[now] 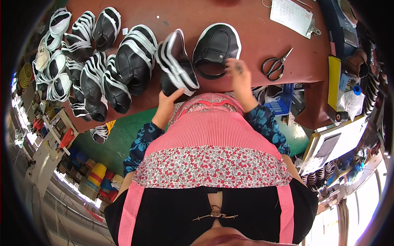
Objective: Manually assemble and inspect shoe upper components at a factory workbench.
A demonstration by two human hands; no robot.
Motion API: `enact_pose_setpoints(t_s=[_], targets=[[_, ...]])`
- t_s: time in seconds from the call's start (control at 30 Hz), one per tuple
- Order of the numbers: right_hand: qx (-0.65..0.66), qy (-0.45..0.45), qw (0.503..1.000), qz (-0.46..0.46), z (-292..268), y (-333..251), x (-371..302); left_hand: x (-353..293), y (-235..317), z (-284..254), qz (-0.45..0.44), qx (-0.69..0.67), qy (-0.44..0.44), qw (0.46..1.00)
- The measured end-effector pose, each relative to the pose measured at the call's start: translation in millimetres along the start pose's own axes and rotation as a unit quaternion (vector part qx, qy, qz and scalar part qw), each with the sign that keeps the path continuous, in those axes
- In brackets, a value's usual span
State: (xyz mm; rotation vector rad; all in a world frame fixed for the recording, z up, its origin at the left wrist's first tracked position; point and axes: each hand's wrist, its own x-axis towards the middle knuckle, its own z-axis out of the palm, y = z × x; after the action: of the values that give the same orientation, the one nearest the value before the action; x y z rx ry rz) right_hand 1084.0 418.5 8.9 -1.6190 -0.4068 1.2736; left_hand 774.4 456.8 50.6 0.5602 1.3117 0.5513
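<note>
My left hand (166, 105) grips the near end of a small stack of black shoe uppers (175, 61) with white zigzag-cut edges, tilted up off the table. To its right lies a black shoe upper (217, 46) with a white rim, flat on the table. My right hand (240, 80) is raised beside this upper's near right edge. Its fingers are smeared by motion, and a small dark spot shows at them; I cannot make out whether they hold anything.
Several stacks of black-and-white shoe uppers (135, 61) crowd the left of the red-brown table (254, 24). Black-handled scissors (276, 65) lie at the right. A clipboard with paper (292, 17) is at the back right. A blue basket (280, 100) stands below the table edge.
</note>
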Motion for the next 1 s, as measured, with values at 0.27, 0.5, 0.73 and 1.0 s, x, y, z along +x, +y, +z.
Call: enact_pose_setpoints(t_s=[0.27, 0.5, 0.73, 1.0], targets=[[0.054, 0.038, 0.990, 0.127, -63.1, 42.9, 57.0, 11.4, 19.2, 15.6, 0.006, 0.075, -0.041, 0.996], [0.082, 0.021, 0.994, 0.067, -58.0, 57.7, 67.5, 56.1, 10.0, 99.8, 0.332, 0.606, -0.183, 0.699], [0.063, 0.036, 0.988, 0.138, -50.5, 26.9, 69.4, 31.9, 116.8, 68.8, 0.518, 0.579, -0.039, 0.628], [0.070, 0.027, 0.981, 0.180, -74.1, 27.7, 74.6, 143.1, 263.5, -167.7, 0.295, 0.684, 0.234, 0.624]])
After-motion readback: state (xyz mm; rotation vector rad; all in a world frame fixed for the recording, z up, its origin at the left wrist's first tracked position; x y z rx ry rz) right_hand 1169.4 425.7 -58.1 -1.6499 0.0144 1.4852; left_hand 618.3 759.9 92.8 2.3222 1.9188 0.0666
